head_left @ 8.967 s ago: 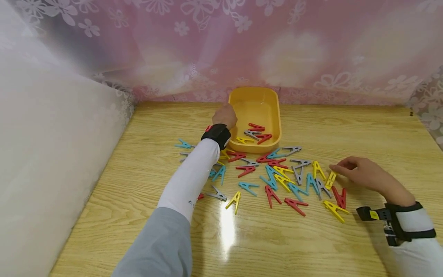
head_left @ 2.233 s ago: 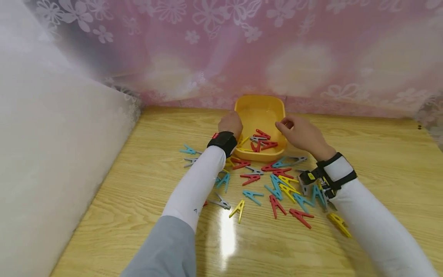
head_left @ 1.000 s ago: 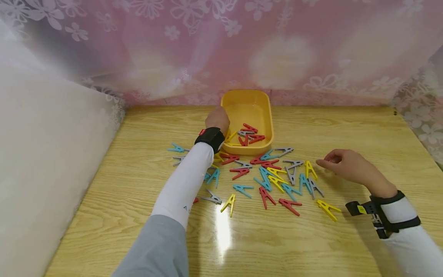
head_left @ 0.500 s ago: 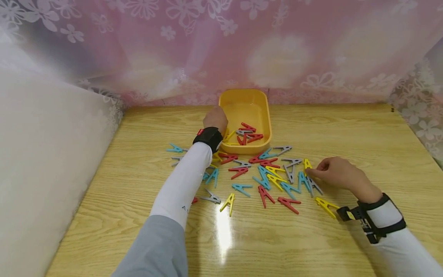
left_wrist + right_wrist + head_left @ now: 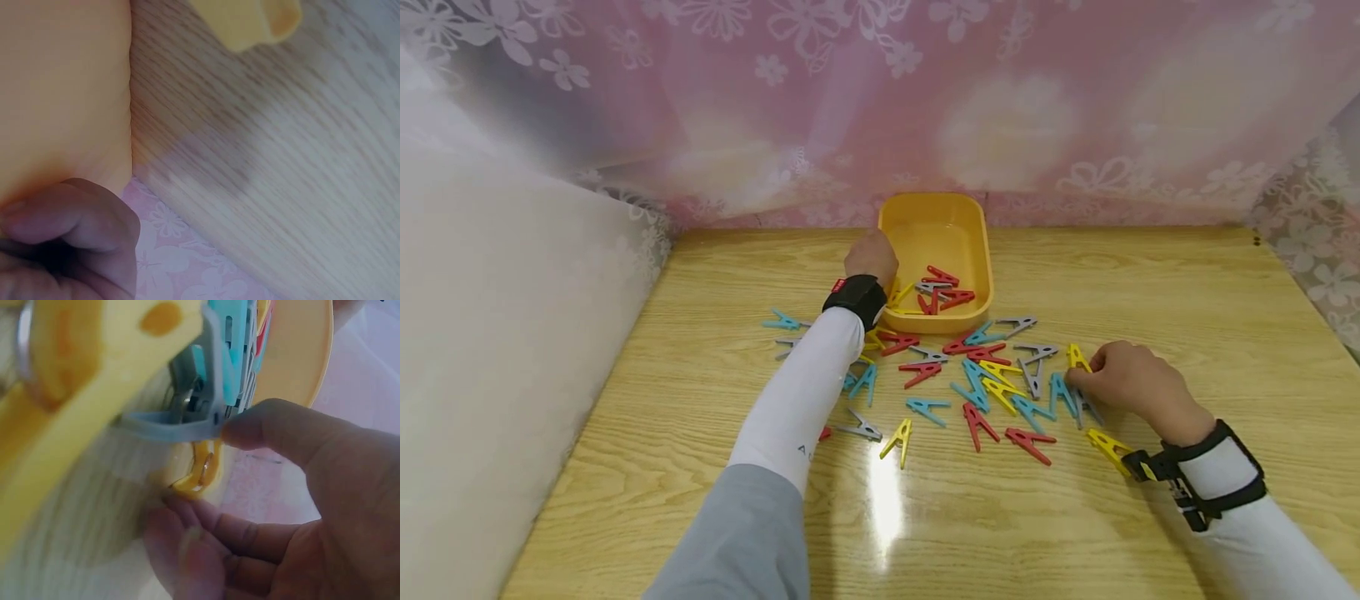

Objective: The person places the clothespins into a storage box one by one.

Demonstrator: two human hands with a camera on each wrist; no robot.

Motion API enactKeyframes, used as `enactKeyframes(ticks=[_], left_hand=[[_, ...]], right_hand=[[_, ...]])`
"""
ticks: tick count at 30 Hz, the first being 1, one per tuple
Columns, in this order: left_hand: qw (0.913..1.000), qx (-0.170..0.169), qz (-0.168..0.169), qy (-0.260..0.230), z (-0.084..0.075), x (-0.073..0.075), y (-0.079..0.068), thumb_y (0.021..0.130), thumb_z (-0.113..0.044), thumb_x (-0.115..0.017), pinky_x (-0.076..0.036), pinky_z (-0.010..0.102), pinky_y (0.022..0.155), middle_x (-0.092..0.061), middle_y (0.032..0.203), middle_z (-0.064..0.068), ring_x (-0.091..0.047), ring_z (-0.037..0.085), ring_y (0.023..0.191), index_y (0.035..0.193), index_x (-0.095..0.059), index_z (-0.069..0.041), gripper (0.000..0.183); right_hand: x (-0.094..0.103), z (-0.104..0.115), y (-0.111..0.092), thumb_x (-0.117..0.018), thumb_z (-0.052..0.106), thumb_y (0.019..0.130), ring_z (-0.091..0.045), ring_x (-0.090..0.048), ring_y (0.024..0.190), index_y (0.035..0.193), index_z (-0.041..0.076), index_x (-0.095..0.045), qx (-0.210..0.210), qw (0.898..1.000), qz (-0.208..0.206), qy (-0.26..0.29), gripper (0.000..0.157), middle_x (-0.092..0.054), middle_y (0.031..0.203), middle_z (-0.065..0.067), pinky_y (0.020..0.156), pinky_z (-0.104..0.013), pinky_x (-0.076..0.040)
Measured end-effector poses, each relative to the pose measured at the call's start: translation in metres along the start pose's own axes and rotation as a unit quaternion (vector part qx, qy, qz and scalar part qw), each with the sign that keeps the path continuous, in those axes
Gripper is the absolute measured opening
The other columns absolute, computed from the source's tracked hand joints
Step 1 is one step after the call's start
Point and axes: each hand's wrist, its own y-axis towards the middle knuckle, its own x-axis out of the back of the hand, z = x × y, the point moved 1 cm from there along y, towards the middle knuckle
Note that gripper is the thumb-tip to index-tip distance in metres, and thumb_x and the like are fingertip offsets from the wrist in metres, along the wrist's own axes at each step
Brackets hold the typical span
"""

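My left hand (image 5: 872, 257) grips the left rim of the yellow plastic tray (image 5: 973, 321). In the left wrist view, the curled fingers and thumb of the left hand (image 5: 75, 231) lie against the yellow tray wall (image 5: 69, 94). My right hand (image 5: 1138, 387) is low at the right end of the scattered clothespins, its thumb and fingers around a yellow clothespin (image 5: 1077, 357). The right wrist view has this yellow clothespin (image 5: 203, 465) between thumb and fingertips, with a grey clothespin (image 5: 212, 394) close by the thumb. Inside the tray lie several clothespins, red ones (image 5: 957, 298) among them.
Many red, yellow, blue and grey clothespins cover the wooden table (image 5: 970, 525) in front of the tray. A yellow clothespin (image 5: 1107, 450) lies beneath the right wrist camera. A pink flowered cloth (image 5: 850, 125) hangs behind, and a white surface (image 5: 512, 333) borders the left.
A yellow and a red clothespin from the right end are now in the tray. My right hand went to the tray, came back right, and has closed in on the yellow clothespin. The left hand stays.
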Motion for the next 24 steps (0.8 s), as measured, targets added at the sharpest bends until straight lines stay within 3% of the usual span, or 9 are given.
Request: enactKeyframes(ticks=[6,10,13,16,18,24], left_hand=[[1.0,0.002,-0.002,-0.001,0.001,-0.001,0.001,0.098,-0.022,-0.052,-0.053,0.036,0.077,-0.065,0.103,0.009,-0.064,0.023,0.09,0.118,-0.057,-0.003,0.027],[1.0,0.006,-0.002,0.004,-0.001,-0.002,0.002,0.098,-0.023,-0.053,-0.054,0.036,0.077,-0.065,0.102,0.008,-0.064,0.022,0.089,0.117,-0.057,-0.004,0.027],[0.9999,0.012,-0.003,0.011,-0.001,0.0,0.001,0.099,-0.024,-0.053,-0.054,0.035,0.077,-0.064,0.1,0.007,-0.064,0.021,0.088,0.116,-0.056,-0.004,0.026],[0.9998,0.014,-0.006,0.013,-0.001,0.001,0.001,0.099,-0.025,-0.053,-0.054,0.035,0.077,-0.064,0.101,0.008,-0.064,0.021,0.089,0.116,-0.055,-0.004,0.027],[0.9998,0.015,-0.007,0.011,0.0,0.001,0.001,0.098,-0.025,-0.053,-0.054,0.035,0.077,-0.064,0.101,0.008,-0.064,0.021,0.09,0.116,-0.055,-0.004,0.028],[0.9998,0.013,-0.004,0.012,-0.002,0.0,0.001,0.098,-0.026,-0.055,-0.054,0.034,0.076,-0.065,0.101,0.007,-0.065,0.02,0.088,0.116,-0.058,-0.004,0.029]], right_hand=[[0.002,0.005,0.0,-0.066,0.047,0.083,-0.019,-0.044,0.058,0.085,0.0,-0.062,-0.008,1.0,0.006,-0.018,0.048,-0.048,0.068,-0.004,0.047,-0.03,-0.029],[0.007,0.004,0.002,-0.067,0.046,0.084,-0.018,-0.04,0.056,0.08,0.003,-0.062,0.005,1.0,-0.001,-0.011,0.043,-0.041,0.063,0.0,0.047,-0.03,-0.027],[0.014,0.006,0.007,-0.066,0.044,0.086,-0.018,-0.045,0.057,0.086,-0.001,-0.065,0.028,0.999,-0.026,-0.003,0.045,-0.05,0.065,-0.003,0.047,-0.03,-0.034],[0.025,0.015,0.015,-0.064,0.044,0.088,-0.02,-0.055,0.064,0.102,-0.006,-0.066,0.062,0.996,-0.065,0.009,0.052,-0.064,0.081,-0.012,0.051,-0.033,-0.043],[0.033,0.023,0.021,-0.062,0.046,0.089,-0.023,-0.059,0.07,0.109,-0.007,-0.064,0.082,0.992,-0.091,0.019,0.056,-0.066,0.093,-0.016,0.054,-0.035,-0.046],[0.049,0.053,0.038,-0.059,0.048,0.09,-0.027,-0.058,0.077,0.11,-0.001,-0.066,0.132,0.976,-0.167,0.041,0.053,-0.066,0.095,-0.012,0.056,-0.035,-0.044]])
